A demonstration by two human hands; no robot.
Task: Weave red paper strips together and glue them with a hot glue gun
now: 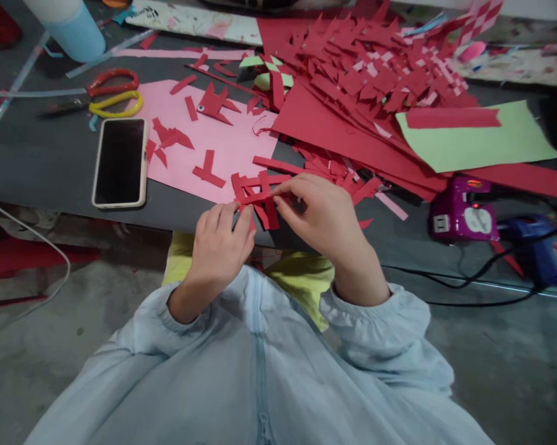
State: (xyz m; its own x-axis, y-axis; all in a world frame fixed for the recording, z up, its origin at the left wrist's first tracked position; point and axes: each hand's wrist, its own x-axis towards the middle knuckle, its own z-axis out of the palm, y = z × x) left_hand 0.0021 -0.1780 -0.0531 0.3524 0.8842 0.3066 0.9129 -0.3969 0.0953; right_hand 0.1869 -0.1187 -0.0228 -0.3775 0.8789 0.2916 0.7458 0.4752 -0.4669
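Note:
Close to the table's near edge, both my hands work at a small bunch of crossed red paper strips (265, 199). My right hand (322, 213) pinches the end of one strip between thumb and forefinger. The fingers of my left hand (222, 238) are bent, thumb and forefinger closed on the strips' left end. Just beyond, a pink paper sheet (232, 142) carries a folded red paper fish (216, 105) with a stuck-on eye, another folded red piece (171, 135) and a T-shaped pair of strips (208, 170).
A phone (120, 162) and scissors (114, 96) lie to the left, below a blue-white bottle (76, 31). Far right, many folded red pieces (352, 55) are heaped over red sheets (338, 123). A green sheet (482, 145), purple box (463, 213) and blue glue gun (538, 244) sit rightward.

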